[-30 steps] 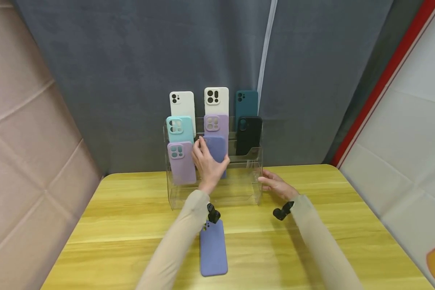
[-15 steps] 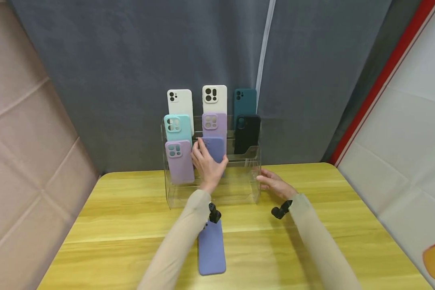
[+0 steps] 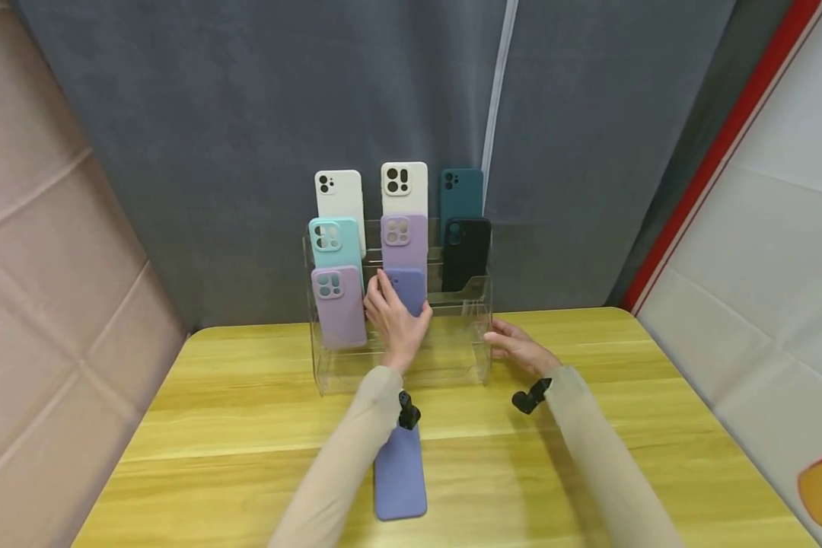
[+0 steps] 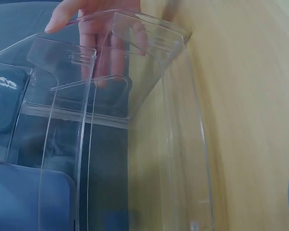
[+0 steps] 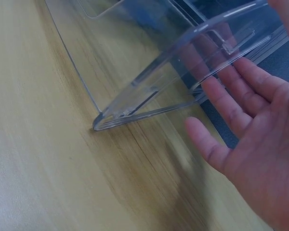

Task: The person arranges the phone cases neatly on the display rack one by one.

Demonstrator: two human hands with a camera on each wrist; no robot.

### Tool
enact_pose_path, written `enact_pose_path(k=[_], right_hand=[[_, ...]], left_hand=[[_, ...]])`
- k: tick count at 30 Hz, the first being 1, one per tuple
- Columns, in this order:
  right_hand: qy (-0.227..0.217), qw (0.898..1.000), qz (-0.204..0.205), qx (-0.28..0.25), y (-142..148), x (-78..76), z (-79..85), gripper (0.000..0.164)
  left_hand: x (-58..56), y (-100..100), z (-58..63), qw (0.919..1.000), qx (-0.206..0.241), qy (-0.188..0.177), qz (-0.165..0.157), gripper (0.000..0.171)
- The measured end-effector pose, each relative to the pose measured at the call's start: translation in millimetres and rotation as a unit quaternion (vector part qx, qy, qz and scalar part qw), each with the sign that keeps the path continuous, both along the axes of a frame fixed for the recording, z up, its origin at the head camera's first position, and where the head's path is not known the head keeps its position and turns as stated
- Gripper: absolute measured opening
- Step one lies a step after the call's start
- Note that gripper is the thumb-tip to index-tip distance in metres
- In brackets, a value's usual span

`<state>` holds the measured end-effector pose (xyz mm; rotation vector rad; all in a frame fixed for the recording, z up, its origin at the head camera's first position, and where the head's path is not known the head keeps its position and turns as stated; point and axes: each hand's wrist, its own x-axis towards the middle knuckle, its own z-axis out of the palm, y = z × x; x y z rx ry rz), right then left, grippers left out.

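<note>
My left hand grips a blue phone case by its sides, at the middle of the front tier of a clear display stand. In the left wrist view the lower end of that blue case shows behind the stand's clear panels. My right hand holds the stand's right side; its thumb lies over the panel edge. In the right wrist view the fingers extend along the outer side of the panel. A second blue phone case lies flat on the table, partly under my left wrist.
Behind the held case stand a lilac case and a white one. On the left are lilac, turquoise and white cases; on the right, black and teal. A grey curtain hangs behind.
My left hand has moved slightly down, and the blue phone case has sunk lower in the front tier. My right hand stays at the stand's side. The view has shifted slightly.
</note>
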<state>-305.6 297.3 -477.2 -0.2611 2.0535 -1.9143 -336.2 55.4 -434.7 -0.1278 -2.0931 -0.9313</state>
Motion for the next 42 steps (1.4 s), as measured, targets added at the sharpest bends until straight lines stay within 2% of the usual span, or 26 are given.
enact_pose_path(k=[5, 11, 15, 20, 24, 31, 35, 42], right_hand=[[0.011, 1.000, 0.005, -0.006, -0.2, -5.0, -9.5, 0.068], [0.005, 1.000, 0.001, 0.000, -2.4, -6.1, -11.3, 0.073], [0.002, 1.000, -0.002, 0.011, -4.0, -5.7, -11.0, 0.076], [0.000, 1.000, -0.001, 0.005, -5.7, -4.5, -9.7, 0.078], [0.004, 1.000, 0.002, 0.007, -5.2, -3.6, -8.9, 0.079], [0.002, 1.000, -0.001, 0.012, 2.2, -4.2, -9.5, 0.077], [0.012, 1.000, -0.002, 0.009, 4.8, -4.2, -9.4, 0.073], [0.019, 1.000, 0.012, 0.010, 5.5, -4.5, -8.9, 0.071]], left_hand=[[1.6, -1.8, -0.7, 1.0000, 0.002, -0.004, 0.007, 0.095], [10.0, -5.0, -0.9, 0.9991, 0.037, -0.019, -0.001, 0.094], [21.9, -8.2, -0.2, 0.9965, 0.078, -0.024, -0.020, 0.088], [44.4, -15.8, 2.4, 0.9888, 0.138, -0.042, -0.039, 0.076], [64.6, -27.3, -1.2, 0.9826, 0.155, -0.082, -0.061, 0.069], [98.3, -42.6, -21.6, 0.9747, 0.153, -0.156, -0.048, 0.066], [109.2, -47.1, -32.8, 0.9668, 0.154, -0.199, -0.042, 0.067], [122.8, -55.9, -45.4, 0.9487, 0.112, -0.293, -0.042, 0.075]])
